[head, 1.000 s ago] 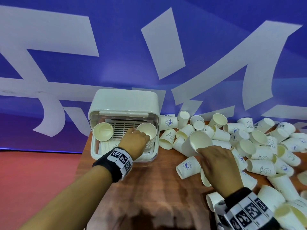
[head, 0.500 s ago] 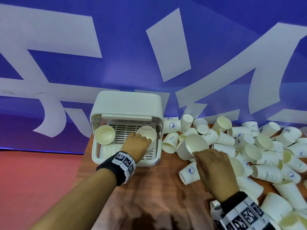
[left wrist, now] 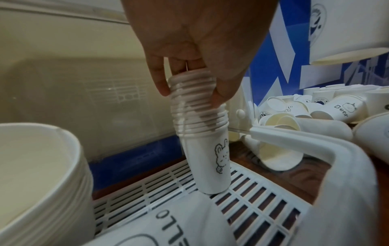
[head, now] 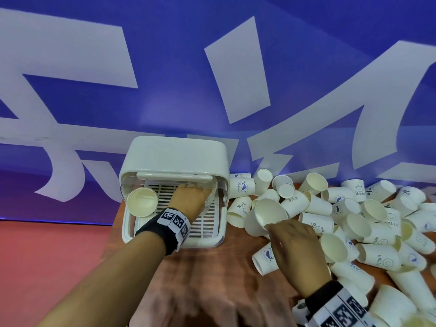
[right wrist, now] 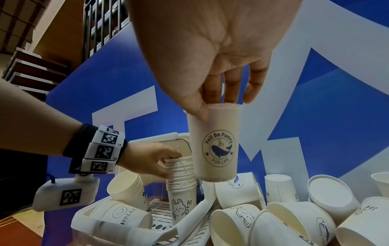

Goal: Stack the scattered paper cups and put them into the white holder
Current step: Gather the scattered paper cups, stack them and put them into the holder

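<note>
The white holder stands open at the table's back left, lid raised. My left hand reaches under the lid and grips the rims of an upright stack of cups with a rabbit drawing. The stack's base rests on the slatted tray. My right hand pinches the rim of a single whale-logo cup, thumb outside and fingers inside. It holds this cup just right of the holder, above the scattered cups.
A second cup stack leans in the holder's left side, and a "HELLO" stack lies along its front. Loose cups cover the wooden table to the right. A blue and white banner stands close behind.
My left hand has pushed its stack further back under the holder's lid, so the stack's open mouth no longer shows. My right hand keeps hold of its cup.
</note>
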The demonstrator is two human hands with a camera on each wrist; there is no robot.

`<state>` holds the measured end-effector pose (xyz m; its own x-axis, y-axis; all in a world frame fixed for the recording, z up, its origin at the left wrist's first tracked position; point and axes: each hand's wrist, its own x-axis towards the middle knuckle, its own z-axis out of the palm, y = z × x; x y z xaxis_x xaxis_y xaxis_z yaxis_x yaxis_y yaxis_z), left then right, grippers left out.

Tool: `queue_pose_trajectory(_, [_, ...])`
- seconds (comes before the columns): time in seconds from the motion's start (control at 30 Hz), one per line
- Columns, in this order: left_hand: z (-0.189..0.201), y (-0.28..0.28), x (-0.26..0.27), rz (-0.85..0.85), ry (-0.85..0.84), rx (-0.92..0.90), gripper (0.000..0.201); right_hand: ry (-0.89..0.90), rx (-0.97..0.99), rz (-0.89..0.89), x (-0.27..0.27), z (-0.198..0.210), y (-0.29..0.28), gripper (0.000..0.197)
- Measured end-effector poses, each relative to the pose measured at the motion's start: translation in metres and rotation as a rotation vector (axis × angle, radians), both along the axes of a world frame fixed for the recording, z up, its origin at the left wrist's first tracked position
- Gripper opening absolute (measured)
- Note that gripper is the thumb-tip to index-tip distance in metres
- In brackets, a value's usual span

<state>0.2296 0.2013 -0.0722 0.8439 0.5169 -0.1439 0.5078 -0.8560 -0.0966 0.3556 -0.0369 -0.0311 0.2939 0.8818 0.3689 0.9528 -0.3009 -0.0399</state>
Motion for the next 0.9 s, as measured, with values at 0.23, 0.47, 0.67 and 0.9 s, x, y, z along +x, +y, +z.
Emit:
queue_pose_trajectory(0.23, [-0.001, 0.003, -0.001, 0.004, -0.130, -0.009, 0.060, -0.006, -0.014, 0.025, -0.001, -0.003, 0.005, 0.025])
queue_pose_trajectory(0.47, [-0.012, -0.008, -0.037, -0.017, -0.289, -0.153, 0.064, 0.005, -0.107, 0.142, -0.017, -0.014, 0.027, 0.034])
queue_pose_trajectory(0.67, [-0.008, -0.030, -0.093, -0.007, -0.447, -0.212, 0.058, 0.041, -0.154, 0.277, -0.042, -0.030, 0.058, 0.019])
queue_pose_trajectory(0.9, [0.006, -0.062, -0.152, 0.140, -0.550, -0.296, 0.035, 0.055, -0.367, 0.298, -0.055, -0.050, 0.090, 0.028])
